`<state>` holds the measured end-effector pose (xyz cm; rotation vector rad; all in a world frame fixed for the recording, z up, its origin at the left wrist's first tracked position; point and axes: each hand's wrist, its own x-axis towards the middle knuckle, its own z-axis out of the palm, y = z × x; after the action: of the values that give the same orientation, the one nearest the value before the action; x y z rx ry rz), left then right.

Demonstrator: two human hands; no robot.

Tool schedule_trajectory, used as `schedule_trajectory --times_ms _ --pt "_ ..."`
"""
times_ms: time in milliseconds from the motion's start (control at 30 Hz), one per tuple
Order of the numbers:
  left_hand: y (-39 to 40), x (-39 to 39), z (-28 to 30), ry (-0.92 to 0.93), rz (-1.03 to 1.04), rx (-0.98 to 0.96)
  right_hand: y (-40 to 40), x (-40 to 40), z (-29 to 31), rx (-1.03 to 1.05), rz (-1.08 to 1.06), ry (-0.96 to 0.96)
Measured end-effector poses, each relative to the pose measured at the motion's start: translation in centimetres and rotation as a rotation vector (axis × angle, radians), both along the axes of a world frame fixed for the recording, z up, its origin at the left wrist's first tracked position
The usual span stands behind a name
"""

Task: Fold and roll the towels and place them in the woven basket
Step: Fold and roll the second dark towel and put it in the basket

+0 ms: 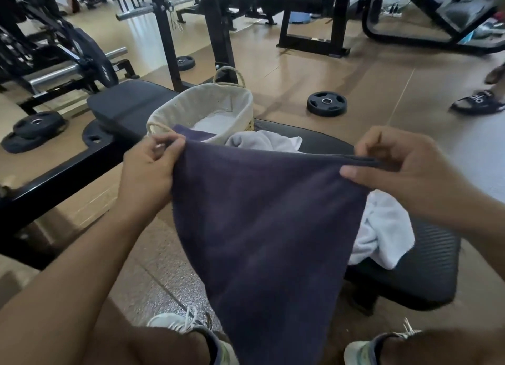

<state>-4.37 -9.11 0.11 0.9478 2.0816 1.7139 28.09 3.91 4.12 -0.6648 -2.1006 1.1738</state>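
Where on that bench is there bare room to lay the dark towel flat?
Little. The black padded bench is crowded: crumpled white towels cover its middle, and the cream-lined woven basket stands at its far end. Bare padding shows along the right edge beyond the white towels, and on the dark flat pad left of the basket.

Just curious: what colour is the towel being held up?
Dark navy, almost purple. The towel shows in the head view, pinched by the left hand and right hand.

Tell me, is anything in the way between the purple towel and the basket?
Not really. Both hands, left and right, hold the purple towel up in the air. A crumpled white towel lies on the bench between it and the basket, but it sits low and the basket's top is open.
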Motion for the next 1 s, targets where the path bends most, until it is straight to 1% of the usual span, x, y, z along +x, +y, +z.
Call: schedule_trajectory --times_ms 67,100,133,167,233,367,467,533,600,700,733,800,867,900,933,967,1000 --pt "0.6 0.2 -0.7 -0.1 -0.188 -0.125 3.0 1.4 -1.9 0.102 -0.189 -0.225" --pt "0.8 0.5 -1.0 -0.112 -0.283 -0.189 3.9 2.2 -2.6 0.108 -0.248 -0.313" --pt "1.0 0.9 -1.2 -0.099 -0.355 -0.247 4.5 2.8 -3.1 0.072 -0.278 -0.351" --pt "1.3 1.2 -1.2 -0.073 -0.403 -0.297 4.9 3.4 -3.4 0.025 -0.291 -0.355" --pt "2.0 1.7 -1.1 -0.034 -0.454 -0.356 5.1 4.4 -3.5 0.005 -0.33 -0.343" --pt "2.9 2.4 -0.6 -0.097 -0.502 -0.352 4.8 5.9 -3.0 -0.023 -0.331 -0.367" --pt "3.5 3.4 -0.3 -0.13 -0.545 -0.335 4.5 7.1 -2.8 -0.096 -0.298 -0.411" --pt "3.9 4.0 -0.3 -0.145 -0.57 -0.328 4.2 8.0 -2.8 -0.143 -0.327 -0.435" --pt "4.2 4.6 -0.4 -0.15 -0.575 -0.312 3.7 8.6 -2.8 -0.178 -0.379 -0.397" --pt "4.4 5.2 -0.3 -0.22 -0.623 -0.296 2.4 9.0 -2.5 -0.231 -0.442 -0.2" --pt "4.4 5.2 -0.1 -0.283 -0.678 -0.292 1.8 9.1 -2.3 -0.235 -0.459 -0.127" --pt "4.3 5.4 0.6 -0.471 -0.809 -0.253 0.8 9.6 -1.1 -0.244 -0.466 0.008" --pt "4.2 5.5 0.9 -0.607 -0.859 -0.204 -0.2 10.6 0.7 -0.264 -0.411 0.107" --pt "4.0 5.7 1.0 -0.597 -0.848 -0.207 -0.6 11.1 1.4 -0.281 -0.391 0.149" --pt "3.9 6.0 0.9 -0.515 -0.814 -0.236 -0.8 11.5 1.6 -0.29 -0.392 0.183" --pt "3.8 6.3 0.7 -0.366 -0.764 -0.275 -0.8 11.7 1.2 -0.275 -0.428 0.195" --pt "3.8 6.7 0.4 -0.199 -0.703 -0.309 -0.5 11.8 0.1 -0.221 -0.498 0.164"
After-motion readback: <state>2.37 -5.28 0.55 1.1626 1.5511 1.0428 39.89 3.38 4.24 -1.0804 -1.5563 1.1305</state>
